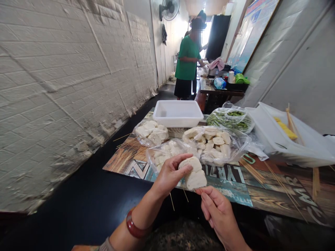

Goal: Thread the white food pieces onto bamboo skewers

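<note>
My left hand [171,174] grips two soft white bread-like slices [195,179], one above the other, with the thumb across their face. Below their lower right edge, my right hand [218,209] pinches a thin bamboo skewer [222,243], whose tip is at that edge; whether it has gone in, I cannot tell. Behind my hands lie a plastic bag of white pieces [163,150] and a larger open bag of round white slices [218,141]. Loose skewers [252,170] lie on the table to the right.
A white plastic tub [178,120] stands at the table's back edge. To its right are a bag of green vegetables [227,120] and a tilted white bin [295,150] with skewers and something yellow. Further off, a person in a green shirt [187,57] stands by another table [206,87].
</note>
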Available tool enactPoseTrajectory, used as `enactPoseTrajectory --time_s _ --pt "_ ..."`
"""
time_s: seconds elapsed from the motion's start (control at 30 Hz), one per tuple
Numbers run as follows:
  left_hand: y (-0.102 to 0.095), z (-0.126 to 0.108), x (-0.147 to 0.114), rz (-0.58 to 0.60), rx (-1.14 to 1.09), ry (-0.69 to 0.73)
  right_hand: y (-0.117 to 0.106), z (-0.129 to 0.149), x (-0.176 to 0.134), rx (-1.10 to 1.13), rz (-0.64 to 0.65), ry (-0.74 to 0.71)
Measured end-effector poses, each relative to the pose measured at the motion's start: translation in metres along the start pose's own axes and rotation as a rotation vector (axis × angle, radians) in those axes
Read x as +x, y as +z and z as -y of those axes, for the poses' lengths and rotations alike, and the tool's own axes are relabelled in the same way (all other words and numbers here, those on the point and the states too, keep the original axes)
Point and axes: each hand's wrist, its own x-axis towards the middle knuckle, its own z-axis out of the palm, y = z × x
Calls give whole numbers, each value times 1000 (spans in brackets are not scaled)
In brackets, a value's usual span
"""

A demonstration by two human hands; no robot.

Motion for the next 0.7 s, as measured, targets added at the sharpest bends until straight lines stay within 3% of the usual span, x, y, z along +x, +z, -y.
enactPoseTrajectory --time_s 0.17,0.3,0.7 --pt "-1 3 1 -33 -174 -76 -5 -4 0 22 5 -2" --pt "6 7 -3 49 -263 -117 -6 -6 0 16 20 2" --pt "24 -2 -16 53 -78 -92 -14 -7 -9 -143 -32 -112"
